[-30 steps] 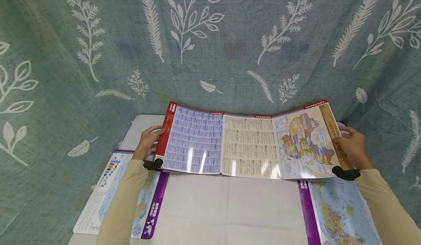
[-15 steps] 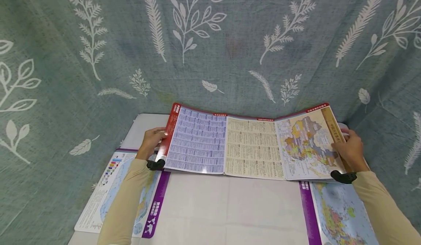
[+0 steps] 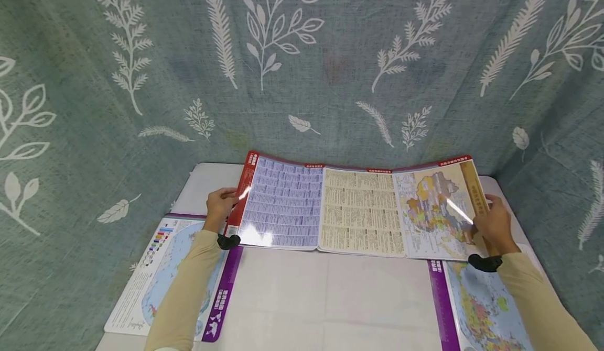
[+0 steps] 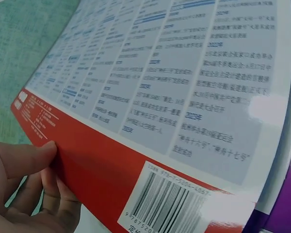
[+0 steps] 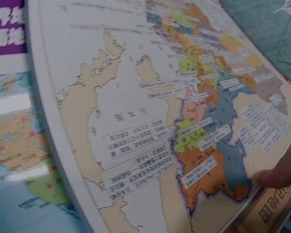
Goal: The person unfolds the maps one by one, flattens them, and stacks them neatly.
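A glossy fold-out map [image 3: 358, 209] of three panels spreads between my hands, its outer ends tilted up. My left hand [image 3: 220, 208] pinches its red left edge, thumb on the printed face and fingers beneath, as the left wrist view shows above a barcode [image 4: 160, 199]. At the other end, my right hand [image 3: 496, 224] grips the brown border beside the coloured map panel [image 3: 431, 209]. Only the right thumb [image 5: 279, 174] shows on the face in the right wrist view; those fingers are mostly hidden behind the sheet.
Under my left forearm lies a purple-edged world map [image 3: 155, 283]. A similar world map [image 3: 486, 304] lies under my right forearm. Both rest on a white table [image 3: 330, 298]. Behind the table hangs a green curtain [image 3: 330, 78] with white leaf patterns.
The right end of the fold-out has come down slightly, and my right hand has moved a little left and lower. The left end has shifted slightly right. Glare has moved across the panels.
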{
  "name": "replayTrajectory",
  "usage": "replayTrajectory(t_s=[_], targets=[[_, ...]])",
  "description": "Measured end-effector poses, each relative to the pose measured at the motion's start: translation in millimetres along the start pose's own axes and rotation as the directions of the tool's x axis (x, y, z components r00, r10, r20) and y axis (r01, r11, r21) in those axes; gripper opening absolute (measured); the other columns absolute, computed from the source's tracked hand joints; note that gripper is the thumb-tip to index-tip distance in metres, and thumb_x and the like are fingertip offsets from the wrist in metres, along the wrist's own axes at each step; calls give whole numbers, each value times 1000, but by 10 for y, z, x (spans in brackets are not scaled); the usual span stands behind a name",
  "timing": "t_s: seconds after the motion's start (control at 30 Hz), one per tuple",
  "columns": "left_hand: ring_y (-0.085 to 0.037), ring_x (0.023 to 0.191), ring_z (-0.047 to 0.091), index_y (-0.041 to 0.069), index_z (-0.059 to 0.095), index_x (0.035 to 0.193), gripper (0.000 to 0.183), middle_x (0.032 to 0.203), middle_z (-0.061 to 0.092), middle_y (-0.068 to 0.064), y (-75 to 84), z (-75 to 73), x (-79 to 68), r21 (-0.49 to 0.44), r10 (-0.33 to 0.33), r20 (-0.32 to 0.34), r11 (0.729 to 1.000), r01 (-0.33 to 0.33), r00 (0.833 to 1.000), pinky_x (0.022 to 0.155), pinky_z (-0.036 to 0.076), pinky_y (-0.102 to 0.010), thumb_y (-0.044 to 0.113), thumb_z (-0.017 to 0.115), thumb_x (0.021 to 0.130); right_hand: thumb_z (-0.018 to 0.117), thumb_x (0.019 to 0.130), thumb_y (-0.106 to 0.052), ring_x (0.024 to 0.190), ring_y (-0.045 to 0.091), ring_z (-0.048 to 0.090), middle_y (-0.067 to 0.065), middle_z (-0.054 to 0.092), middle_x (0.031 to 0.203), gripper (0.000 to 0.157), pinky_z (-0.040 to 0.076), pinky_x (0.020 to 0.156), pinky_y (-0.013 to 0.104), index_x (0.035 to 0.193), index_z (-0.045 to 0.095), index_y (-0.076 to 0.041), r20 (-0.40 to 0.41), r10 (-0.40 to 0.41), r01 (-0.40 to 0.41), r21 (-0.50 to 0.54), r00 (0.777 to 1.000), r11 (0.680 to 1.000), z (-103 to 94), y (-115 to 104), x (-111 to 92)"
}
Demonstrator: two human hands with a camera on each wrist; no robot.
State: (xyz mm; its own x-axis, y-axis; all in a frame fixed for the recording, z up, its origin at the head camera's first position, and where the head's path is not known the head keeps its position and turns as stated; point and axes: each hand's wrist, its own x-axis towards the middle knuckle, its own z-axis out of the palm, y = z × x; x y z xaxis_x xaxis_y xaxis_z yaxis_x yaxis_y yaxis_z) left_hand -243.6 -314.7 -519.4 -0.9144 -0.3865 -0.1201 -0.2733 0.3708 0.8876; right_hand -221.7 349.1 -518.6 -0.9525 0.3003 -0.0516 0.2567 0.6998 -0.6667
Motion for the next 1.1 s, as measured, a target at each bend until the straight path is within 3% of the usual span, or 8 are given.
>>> replayTrajectory(t_s=[0.23, 0.33, 0.43, 0.6, 0.73, 0.9, 1.1], targets=[[-21, 83, 63, -6, 68, 106, 26, 99, 67, -22, -136, 91, 61, 69, 94, -117, 994, -87, 989, 58, 45, -11, -4, 65, 81, 53, 72, 10, 97, 51, 45, 40, 40, 119, 75, 42, 79, 60, 141, 23, 13, -70, -21, 22, 23, 997, 999, 134, 102, -29], [-22, 84, 63, -6, 68, 107, 25, 99, 67, -22, -168, 112, 61, 71, 98, -134, 993, -89, 986, 61, 48, -15, -4, 64, 82, 54, 73, 10, 99, 51, 45, 40, 39, 120, 76, 43, 79, 61, 142, 21, 13, -63, 1, 0, 16, 998, 1000, 176, 120, -21], [-26, 86, 63, -7, 68, 106, 24, 98, 67, -22, -193, 126, 49, 95, 122, -150, 990, -109, 981, 68, 53, -27, -4, 63, 83, 54, 74, 10, 102, 52, 44, 40, 37, 122, 76, 42, 83, 63, 142, 20, 13, -55, 30, -31, -3, 998, 1000, 213, 125, -29], [-33, 87, 63, -8, 67, 104, 22, 96, 67, -24, -239, 148, 37, 158, 164, -158, 978, -139, 974, 79, 52, -43, -4, 64, 83, 54, 74, 9, 108, 51, 41, 40, 36, 125, 73, 37, 91, 62, 141, 23, 13, -73, 86, -88, -13, 994, 996, 282, 103, -64], [-34, 88, 64, -7, 67, 104, 21, 95, 67, -23, -282, 146, 47, 211, 181, -166, 967, -144, 969, 82, 50, -45, -3, 65, 83, 54, 75, 5, 105, 50, 43, 39, 39, 121, 67, 36, 90, 62, 137, 29, 14, -89, 70, -75, -50, 994, 996, 314, 89, -82], [-33, 86, 63, -6, 68, 102, 19, 94, 68, -22, -279, 126, 41, 246, 206, -153, 955, -165, 967, 81, 50, -44, -3, 67, 83, 53, 84, -2, 99, 48, 44, 37, 41, 117, 57, 37, 84, 61, 134, 33, 15, -34, 60, -64, -123, 998, 990, 295, 109, -112], [-33, 85, 60, -5, 69, 102, 18, 95, 66, -22, -244, 102, 47, 270, 221, -127, 946, -180, 967, 77, 50, -44, -2, 64, 84, 49, 85, -4, 97, 45, 46, 34, 45, 113, 49, 38, 84, 59, 130, 40, 14, -60, 54, -60, -105, 997, 993, 284, 173, -148]])
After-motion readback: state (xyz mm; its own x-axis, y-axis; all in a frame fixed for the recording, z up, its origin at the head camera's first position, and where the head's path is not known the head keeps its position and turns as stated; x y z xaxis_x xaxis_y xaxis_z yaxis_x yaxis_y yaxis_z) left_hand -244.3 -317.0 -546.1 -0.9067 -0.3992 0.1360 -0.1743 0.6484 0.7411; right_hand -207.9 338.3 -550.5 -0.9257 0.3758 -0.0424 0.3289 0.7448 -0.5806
